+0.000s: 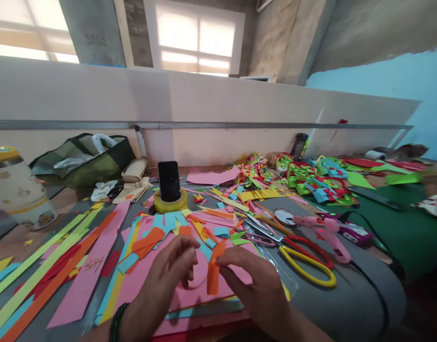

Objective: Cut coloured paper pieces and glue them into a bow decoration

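My right hand (256, 280) pinches an orange paper strip (213, 273) between thumb and fingertips, over the stack of pink paper sheets (143, 285). To its left is my left hand (168, 275), fingers curled in. A thin pink curved strip (199, 286) runs between the left fingertips and the orange strip. Whether the left fingers grip its end is hidden. Cut orange pieces (149, 240) and light blue pieces (127, 262) lie on the stack beyond my left hand. Scissors (307, 266) with yellow and red handles lie to the right of my right hand.
A phone (169, 181) stands in a yellow tape roll (170, 202) behind the stack. A pink glue gun (327, 232) with a black cord lies right. Long paper strips (93, 266) cover the left side. A large jar (20, 190), a green bag (86, 164) and coloured paper garlands (311, 173) stand farther back.
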The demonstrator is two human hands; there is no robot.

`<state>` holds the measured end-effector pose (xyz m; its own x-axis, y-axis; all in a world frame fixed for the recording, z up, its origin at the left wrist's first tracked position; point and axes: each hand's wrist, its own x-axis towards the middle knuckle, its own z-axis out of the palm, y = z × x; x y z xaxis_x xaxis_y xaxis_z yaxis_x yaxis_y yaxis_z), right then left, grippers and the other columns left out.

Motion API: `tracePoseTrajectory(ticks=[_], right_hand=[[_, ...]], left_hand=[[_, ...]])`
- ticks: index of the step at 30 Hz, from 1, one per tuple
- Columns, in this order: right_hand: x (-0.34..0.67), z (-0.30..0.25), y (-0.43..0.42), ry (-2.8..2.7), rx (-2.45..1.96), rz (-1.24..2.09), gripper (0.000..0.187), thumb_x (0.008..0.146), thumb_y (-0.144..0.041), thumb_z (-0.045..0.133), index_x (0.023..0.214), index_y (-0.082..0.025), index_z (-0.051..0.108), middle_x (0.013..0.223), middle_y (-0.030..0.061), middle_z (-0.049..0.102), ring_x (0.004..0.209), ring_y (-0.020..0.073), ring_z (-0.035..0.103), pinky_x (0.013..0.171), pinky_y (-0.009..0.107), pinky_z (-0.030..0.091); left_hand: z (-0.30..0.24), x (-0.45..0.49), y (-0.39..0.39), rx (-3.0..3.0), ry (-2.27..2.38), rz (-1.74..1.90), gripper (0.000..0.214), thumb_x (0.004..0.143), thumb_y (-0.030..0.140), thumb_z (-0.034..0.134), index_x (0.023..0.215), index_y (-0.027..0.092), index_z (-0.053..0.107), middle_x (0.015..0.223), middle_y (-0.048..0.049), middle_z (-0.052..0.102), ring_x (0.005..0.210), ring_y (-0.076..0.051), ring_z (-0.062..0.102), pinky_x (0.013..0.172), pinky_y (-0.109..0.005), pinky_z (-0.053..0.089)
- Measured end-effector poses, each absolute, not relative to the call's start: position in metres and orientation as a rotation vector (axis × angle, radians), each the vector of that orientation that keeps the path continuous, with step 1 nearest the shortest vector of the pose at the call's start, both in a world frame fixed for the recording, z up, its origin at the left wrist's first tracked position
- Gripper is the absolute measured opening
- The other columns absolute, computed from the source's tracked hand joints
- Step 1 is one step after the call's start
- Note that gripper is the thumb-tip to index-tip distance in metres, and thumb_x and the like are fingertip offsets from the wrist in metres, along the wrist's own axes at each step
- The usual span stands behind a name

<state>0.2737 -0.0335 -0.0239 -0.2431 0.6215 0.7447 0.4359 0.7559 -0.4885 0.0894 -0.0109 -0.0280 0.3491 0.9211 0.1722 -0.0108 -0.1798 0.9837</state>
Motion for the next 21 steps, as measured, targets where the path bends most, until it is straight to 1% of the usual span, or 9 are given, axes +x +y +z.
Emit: tracePoseTrajectory(ticks=[1,2,4,6,8,11,15,18,21], right_hand=[[0.275,-0.024,-0.033,-1.895,-0.804,0.244,0.02,0.083,-0.008,0.056,0.096,-0.023,0.059,0.085,0.0013,0.068,0.078,0.0121,0.065,0.071,0.021,0.053],[0.276,-0.024,-0.033,-1.911,-0.794,0.274,0.02,0.083,-0.008,0.056,0.096,-0.023,0.059,0.085,0.0009,0.068,0.078,0.0117,0.065,0.072,0.021,0.053],[0.277,-0.025,-0.032,-1.931,-0.775,0.325,0.021,0.083,-0.007,0.056,0.096,-0.023,0.059,0.086,0.0007,0.068,0.079,0.0116,0.065,0.073,0.021,0.052],[0.277,-0.027,-0.031,-1.942,-0.772,0.354,0.023,0.083,-0.007,0.055,0.097,-0.024,0.058,0.089,0.0011,0.068,0.082,0.012,0.065,0.075,0.022,0.052],[0.276,-0.028,-0.03,-1.949,-0.768,0.359,0.024,0.083,-0.005,0.054,0.098,-0.024,0.058,0.09,0.0014,0.068,0.084,0.0122,0.065,0.077,0.023,0.052],[0.276,-0.03,-0.028,-1.979,-0.756,0.353,0.023,0.084,-0.005,0.052,0.097,-0.023,0.058,0.088,0.0023,0.067,0.083,0.0127,0.064,0.075,0.024,0.052],[0.276,-0.033,-0.03,-2.08,-0.803,0.237,0.023,0.084,-0.009,0.053,0.102,-0.022,0.061,0.08,0.0031,0.062,0.072,0.0127,0.059,0.063,0.024,0.049],[0.275,-0.033,-0.032,-2.115,-0.844,0.182,0.016,0.084,-0.014,0.057,0.095,-0.021,0.066,0.074,0.0022,0.057,0.064,0.011,0.054,0.054,0.021,0.044],[0.274,-0.03,-0.033,-1.971,-0.912,0.373,0.007,0.084,-0.019,0.06,0.085,-0.019,0.066,0.071,0.0017,0.057,0.063,0.0103,0.053,0.055,0.021,0.042]], left_hand=[[-0.027,0.091,-0.008,1.302,0.85,0.982,0.03,0.086,0.044,0.047,0.095,0.018,0.059,0.079,-0.0017,0.052,0.061,-0.011,0.05,0.052,-0.022,0.042],[-0.026,0.092,-0.006,1.155,0.827,0.915,0.03,0.083,0.044,0.053,0.091,0.017,0.062,0.078,-0.0013,0.052,0.059,-0.009,0.049,0.051,-0.021,0.041],[-0.027,0.094,-0.002,0.99,0.753,0.826,0.025,0.076,0.038,0.065,0.085,0.015,0.067,0.076,-0.0014,0.056,0.059,-0.008,0.049,0.053,-0.02,0.04],[-0.028,0.094,-0.001,0.932,0.698,0.79,0.02,0.072,0.03,0.07,0.083,0.014,0.069,0.074,-0.0022,0.058,0.06,-0.009,0.051,0.056,-0.021,0.04],[-0.029,0.093,0.0,0.906,0.679,0.783,0.016,0.071,0.027,0.071,0.08,0.013,0.07,0.073,-0.0022,0.06,0.061,-0.009,0.051,0.057,-0.021,0.04],[-0.031,0.091,0.002,0.883,0.672,0.784,0.014,0.069,0.025,0.073,0.074,0.014,0.066,0.067,0.0009,0.057,0.058,-0.007,0.049,0.055,-0.019,0.038],[-0.03,0.091,0.003,0.895,0.703,0.807,0.016,0.071,0.025,0.072,0.071,0.014,0.06,0.068,0.0025,0.055,0.061,-0.007,0.051,0.056,-0.018,0.04],[-0.027,0.092,0.002,0.896,0.7,0.824,0.017,0.073,0.026,0.07,0.071,0.015,0.057,0.068,0.004,0.053,0.061,-0.006,0.05,0.056,-0.018,0.04],[-0.027,0.093,0.0,0.924,0.722,0.85,0.018,0.073,0.026,0.071,0.071,0.016,0.056,0.07,0.0045,0.052,0.063,-0.007,0.05,0.057,-0.017,0.041]])
